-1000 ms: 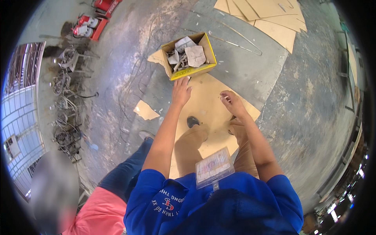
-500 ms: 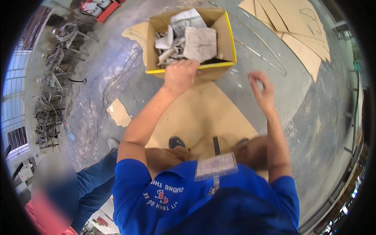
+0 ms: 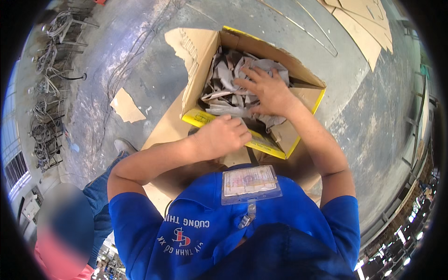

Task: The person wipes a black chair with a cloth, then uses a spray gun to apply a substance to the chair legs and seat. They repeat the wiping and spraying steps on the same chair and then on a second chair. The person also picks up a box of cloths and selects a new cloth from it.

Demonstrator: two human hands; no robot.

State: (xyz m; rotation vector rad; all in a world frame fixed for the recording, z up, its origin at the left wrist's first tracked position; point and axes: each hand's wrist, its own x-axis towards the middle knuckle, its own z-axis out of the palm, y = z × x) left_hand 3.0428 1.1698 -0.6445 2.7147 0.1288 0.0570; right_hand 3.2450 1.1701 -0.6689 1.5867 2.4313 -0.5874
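A cardboard box (image 3: 298,65) with yellow edges stands tilted close in front of me, one torn flap sticking out at its left. Inside lie many crumpled scraps of greyish paper (image 3: 227,77). My left hand (image 3: 221,136) is closed over the near rim of the box and grips it. My right hand (image 3: 268,91) reaches into the box, fingers spread over the scraps and touching them; its fingers are stretched, not wrapped round any piece.
Beneath the box lies a large cardboard sheet (image 3: 163,123). A torn cardboard piece (image 3: 126,106) is on the floor at left. Cables on stands (image 3: 46,102) line the left side. Flat cardboard sheets (image 3: 361,23) lie at far right, near a thin bent rod (image 3: 303,30). A person (image 3: 70,233) is at lower left.
The box has come nearer and turned, tipping toward me, with my left hand on its rim. My right hand has moved from beside the box onto the paper inside.
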